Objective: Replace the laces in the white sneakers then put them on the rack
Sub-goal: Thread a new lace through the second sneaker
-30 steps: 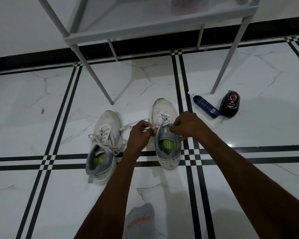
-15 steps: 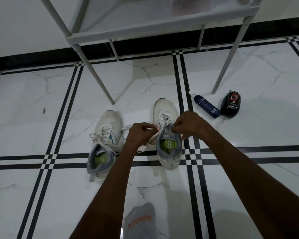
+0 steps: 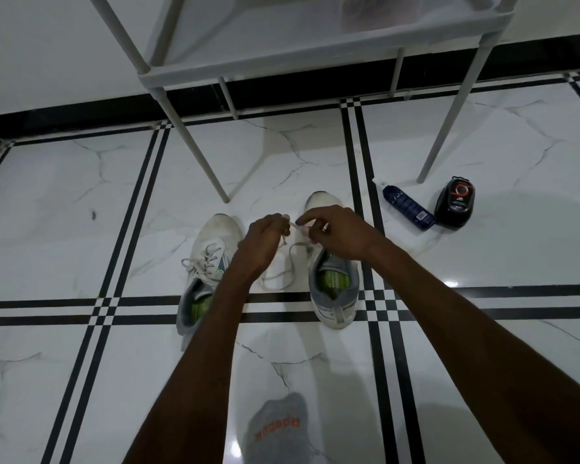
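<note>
White marble floor with black inlay lines, seen from the head camera; grey rack stands at the top of the frame. Two sneakers rest side by side below it: left sneaker laced, right sneaker with its lace trailing in a loose loop on the floor between the pair. Left hand and right hand meet above the right sneaker's toe, each pinching the lace with curled fingers; the exact lace end is probably between them, though blur hides it. Bottle and polish applicator lie touching, right of the sneakers. Sock shows at the bottom edge. Risks: the slack loop may snag or knot if pulled quickly, and a light pinch may let the lace slip free.
</note>
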The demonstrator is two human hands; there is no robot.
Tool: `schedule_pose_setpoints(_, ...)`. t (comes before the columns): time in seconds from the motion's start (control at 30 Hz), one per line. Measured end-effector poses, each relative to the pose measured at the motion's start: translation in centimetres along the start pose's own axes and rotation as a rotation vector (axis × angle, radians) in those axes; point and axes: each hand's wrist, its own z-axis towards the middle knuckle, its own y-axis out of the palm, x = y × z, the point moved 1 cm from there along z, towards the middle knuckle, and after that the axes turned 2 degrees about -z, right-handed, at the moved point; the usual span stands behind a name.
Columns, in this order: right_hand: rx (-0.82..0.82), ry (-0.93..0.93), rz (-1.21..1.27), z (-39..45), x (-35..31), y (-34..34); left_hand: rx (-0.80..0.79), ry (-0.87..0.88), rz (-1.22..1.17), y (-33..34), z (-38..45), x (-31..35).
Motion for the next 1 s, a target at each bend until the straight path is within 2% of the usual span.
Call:
schedule_pose_setpoints(0.07,-0.05,-0.046,0.032,0.2,0.0,1.0,0.05,0.059,-0.033,-2.0,-0.1,0.3)
schedule_pose_setpoints(0.13,-0.064,-0.003,0.074,0.6,0.5,1.5,0.112,0.087,-0.057,-4.1,-0.1,0.0)
schedule_pose_setpoints(0.17,0.01,0.063,0.099,1.1,0.9,1.6,0.136,0.092,-0.075,-5.0,-0.2,-0.2)
schedule_pose_setpoints(0.27,0.432,0.297,0.089,1.5,2.3,0.4,0.165,0.094,-0.109,-6.3,-0.4,-0.5)
schedule_pose_setpoints(0.3,0.479,0.313,0.129,1.4,2.3,0.0,0.145,0.103,-0.079,-6.2,-0.4,-0.7)
schedule_pose_setpoints(0.33,0.437,0.29,0.178,1.2,2.2,-0.1,0.117,0.111,-0.033,-5.9,-0.4,-0.8)
schedule_pose_setpoints(0.4,0.227,0.133,0.25,1.1,1.0,0.4,0.071,0.116,0.048,-4.9,-0.1,-1.1)
schedule_pose_setpoints(0.47,0.007,0.008,0.228,1.1,-0.6,1.2,0.015,0.114,0.091,-3.6,0.1,-1.0)
schedule_pose_setpoints(0.53,-0.102,-0.014,0.141,1.0,-1.6,1.5,-0.039,0.109,0.108,-2.7,0.2,-0.9)
schedule_pose_setpoints(0.57,-0.052,0.014,0.121,1.2,-1.6,1.4,-0.045,0.11,0.113,-2.6,0.1,-0.9)
schedule_pose_setpoints(0.6,0.079,0.069,0.121,1.2,-1.1,1.2,-0.042,0.109,0.111,-2.8,0.1,-1.0)
schedule_pose_setpoints(0.7,0.578,0.26,0.251,0.9,1.1,-0.4,-0.014,0.097,0.086,-3.8,0.0,-1.5)
schedule_pose_setpoints(0.73,0.612,0.258,0.249,0.8,1.5,-0.8,-0.007,0.095,0.087,-4.0,0.0,-1.6)
schedule_pose_setpoints(0.77,0.537,0.221,0.268,0.8,1.5,-0.8,-0.005,0.098,0.099,-4.1,0.0,-1.6)
schedule_pose_setpoints(0.83,0.228,0.114,0.284,1.1,0.4,0.1,-0.022,0.109,0.123,-3.6,0.1,-1.2)
schedule_pose_setpoints(0.9,-0.008,0.034,0.182,0.8,-1.2,1.4,-0.055,0.134,0.142,-2.8,0.3,-0.7)
schedule_pose_setpoints(0.93,-0.031,0.019,0.124,0.8,-1.6,1.8,-0.07,0.145,0.15,-2.5,0.3,-0.4)
schedule_pose_setpoints(1.0,0.091,0.073,0.079,1.0,-0.9,1.7,-0.063,0.165,0.177,-2.5,0.3,-0.3)
